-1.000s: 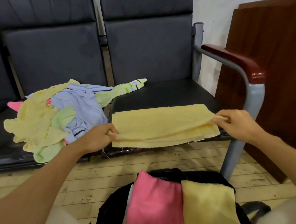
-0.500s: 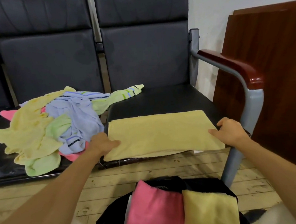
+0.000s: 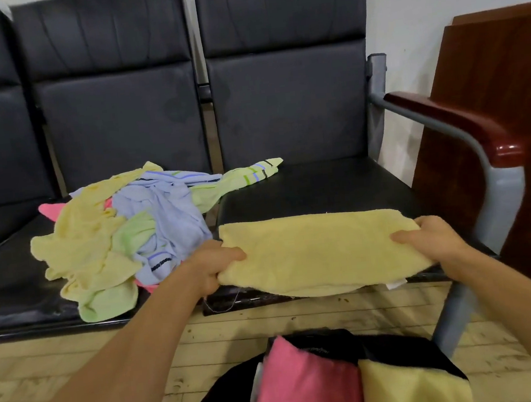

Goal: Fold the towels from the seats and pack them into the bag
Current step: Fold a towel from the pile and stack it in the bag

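Nearest me, on the wooden floor (image 3: 79,364), my black bag (image 3: 320,341) stands open with a folded pink towel (image 3: 305,388) and a folded yellow towel (image 3: 412,387) inside, side by side and touching. Writing on the bag rim is too small to read. Above it, at the front edge of the right seat (image 3: 321,185), lies the folded yellow towel I'm working (image 3: 321,253), its near edge sagging over the seat's front edge. My left hand (image 3: 213,265) grips its left end, thumb on top, fingers curled under. My right hand (image 3: 430,238) grips the right end the same way, so my hands are well apart, one at each end. A small white tag (image 3: 397,283) hangs at the towel's near right corner, unreadable. Left of my left hand, on the middle seat (image 3: 6,284), a pile of unfolded towels (image 3: 124,233) in yellow, green, lavender and pink; one striped green corner crosses onto the right seat's back left corner. Right: grey armrest frame (image 3: 501,204) with red-brown pad, then a brown wooden board (image 3: 507,96) at the wall.
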`<control>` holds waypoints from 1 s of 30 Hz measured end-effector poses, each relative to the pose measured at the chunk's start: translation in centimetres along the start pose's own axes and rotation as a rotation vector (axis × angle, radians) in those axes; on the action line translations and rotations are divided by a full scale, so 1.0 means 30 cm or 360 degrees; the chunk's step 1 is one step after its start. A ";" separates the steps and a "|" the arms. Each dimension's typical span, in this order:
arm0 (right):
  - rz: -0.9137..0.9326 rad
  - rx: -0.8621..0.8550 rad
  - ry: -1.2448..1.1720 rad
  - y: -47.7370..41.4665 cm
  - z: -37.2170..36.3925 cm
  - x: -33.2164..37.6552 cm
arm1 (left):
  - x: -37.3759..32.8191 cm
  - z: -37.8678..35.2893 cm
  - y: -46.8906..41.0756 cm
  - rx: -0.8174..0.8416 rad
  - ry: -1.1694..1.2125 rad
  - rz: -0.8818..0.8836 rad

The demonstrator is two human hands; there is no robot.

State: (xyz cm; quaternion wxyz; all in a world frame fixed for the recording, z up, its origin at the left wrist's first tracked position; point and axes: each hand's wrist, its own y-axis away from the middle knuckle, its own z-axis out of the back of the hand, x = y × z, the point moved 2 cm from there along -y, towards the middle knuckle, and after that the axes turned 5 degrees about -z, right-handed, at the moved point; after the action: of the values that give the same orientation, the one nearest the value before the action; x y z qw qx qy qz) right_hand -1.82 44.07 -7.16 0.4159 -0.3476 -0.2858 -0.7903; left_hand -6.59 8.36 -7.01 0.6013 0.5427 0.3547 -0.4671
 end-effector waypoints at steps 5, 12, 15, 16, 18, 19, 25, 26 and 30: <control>-0.0339 0.0005 -0.0371 0.016 0.003 -0.015 | -0.020 -0.017 0.063 0.0193 0.0691 0.0176; -0.0052 -0.0154 0.0238 0.046 -0.003 0.027 | -0.065 -0.099 0.080 0.0011 0.0990 -0.0005; 0.0095 -0.0203 0.0184 0.035 -0.008 0.035 | -0.098 -0.133 0.082 -0.0015 0.0935 -0.0071; 0.0067 -0.0179 0.0101 0.028 -0.013 0.028 | -0.114 -0.143 0.082 -0.0022 0.0880 -0.0076; -0.0052 -0.0075 -0.0002 0.010 -0.024 0.009 | -0.152 -0.172 0.080 -0.0033 0.0766 -0.0068; -0.0129 -0.0012 -0.0060 -0.003 -0.030 -0.004 | -0.175 -0.195 0.081 -0.0029 0.0693 -0.0075; -0.0558 0.0296 -0.0803 -0.033 0.004 -0.054 | -0.247 -0.435 0.081 0.0123 0.0349 -0.0041; -0.0608 0.0378 -0.0955 -0.030 0.010 -0.061 | -0.243 -0.478 0.078 0.0145 0.0290 -0.0028; -0.0675 0.0533 -0.1203 -0.047 0.013 -0.085 | -0.235 -0.639 0.074 0.0210 0.0079 -0.0062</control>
State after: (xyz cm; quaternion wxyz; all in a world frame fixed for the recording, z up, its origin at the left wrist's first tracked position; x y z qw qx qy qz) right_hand -1.86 46.20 -9.17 0.1622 -0.4732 -0.6059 -0.6185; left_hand -5.16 28.41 -2.76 0.5459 0.5855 0.3486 -0.4874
